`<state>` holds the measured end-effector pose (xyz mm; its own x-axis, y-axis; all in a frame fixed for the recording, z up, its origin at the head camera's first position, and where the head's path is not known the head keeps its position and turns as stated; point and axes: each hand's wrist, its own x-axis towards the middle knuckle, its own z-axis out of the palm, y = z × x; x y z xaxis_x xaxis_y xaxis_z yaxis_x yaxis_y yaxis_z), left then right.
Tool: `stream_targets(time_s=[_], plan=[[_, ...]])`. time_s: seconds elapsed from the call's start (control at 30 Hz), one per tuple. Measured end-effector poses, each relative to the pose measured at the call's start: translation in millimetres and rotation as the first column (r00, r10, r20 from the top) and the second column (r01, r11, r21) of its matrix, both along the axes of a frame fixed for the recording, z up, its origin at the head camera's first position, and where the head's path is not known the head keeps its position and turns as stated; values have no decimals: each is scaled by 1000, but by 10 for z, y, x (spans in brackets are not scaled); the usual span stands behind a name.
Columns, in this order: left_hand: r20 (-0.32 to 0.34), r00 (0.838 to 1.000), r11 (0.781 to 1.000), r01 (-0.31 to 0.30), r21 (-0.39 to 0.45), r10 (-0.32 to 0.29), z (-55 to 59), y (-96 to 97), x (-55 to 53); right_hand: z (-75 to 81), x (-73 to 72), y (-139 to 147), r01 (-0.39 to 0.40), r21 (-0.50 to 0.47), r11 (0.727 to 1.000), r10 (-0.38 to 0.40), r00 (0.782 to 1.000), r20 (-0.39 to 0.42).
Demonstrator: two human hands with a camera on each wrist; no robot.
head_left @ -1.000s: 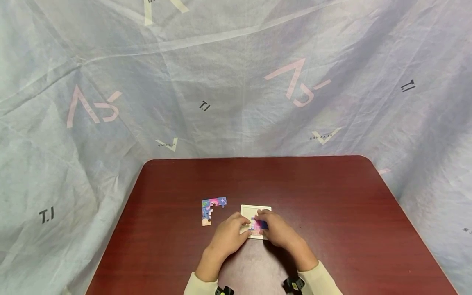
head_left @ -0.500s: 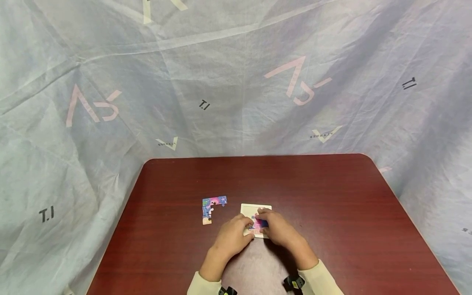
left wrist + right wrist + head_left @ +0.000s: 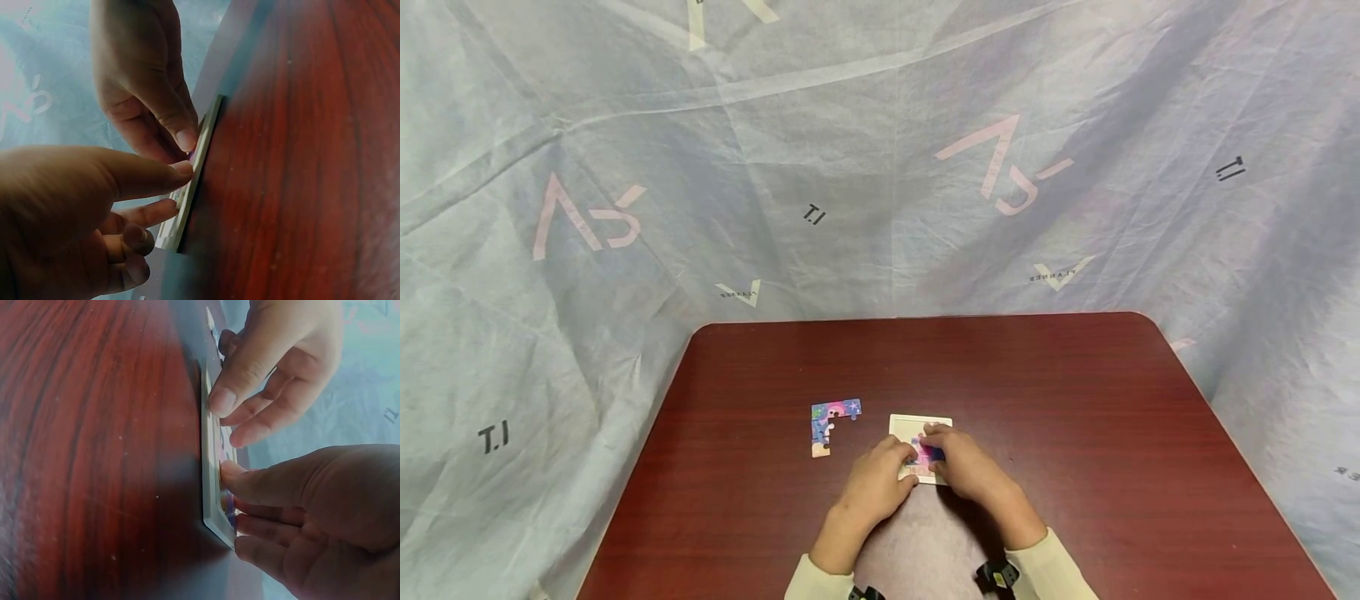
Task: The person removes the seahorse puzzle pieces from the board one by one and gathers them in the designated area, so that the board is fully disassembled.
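A cream puzzle tray (image 3: 907, 425) lies on the table, with pink and blue jigsaw pieces (image 3: 921, 463) in its nearer part. My left hand (image 3: 877, 480) reaches in from the left. Its thumb rests at the near rim and its index finger touches inside the tray, apart from the thumb in the left wrist view. From the right, my right hand (image 3: 967, 468) rests over the tray, thumb on the near side and fingers over the blue pieces toward the right rim (image 3: 215, 525). Fingers hide part of the pieces.
Left of the tray, several joined jigsaw pieces (image 3: 819, 432) form an L shape on the dark red wooden table (image 3: 1037, 375). Grey cloth (image 3: 850, 167) with printed letters hangs behind the table and at its sides. A black wrist camera (image 3: 997, 575) sits at the right cuff.
My left hand has shifted slightly to the right along the tray's near edge, its thumb moving with it. My right hand, the tray and the L-shaped pieces stay put.
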<state>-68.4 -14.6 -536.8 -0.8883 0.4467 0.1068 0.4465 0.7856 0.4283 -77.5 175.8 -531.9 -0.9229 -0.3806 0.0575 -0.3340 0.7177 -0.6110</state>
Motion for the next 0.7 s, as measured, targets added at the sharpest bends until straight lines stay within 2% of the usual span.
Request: stream_targets(time_s=[0.33, 0.7], plan=[[6, 1000, 1000, -9, 11, 9, -44, 23, -14, -35, -6, -41, 34, -4, 999, -35, 999, -31], [8, 999, 998, -36, 44, 36, -68, 28, -40, -23, -9, -42, 36, 5, 999, -36, 999, 2]])
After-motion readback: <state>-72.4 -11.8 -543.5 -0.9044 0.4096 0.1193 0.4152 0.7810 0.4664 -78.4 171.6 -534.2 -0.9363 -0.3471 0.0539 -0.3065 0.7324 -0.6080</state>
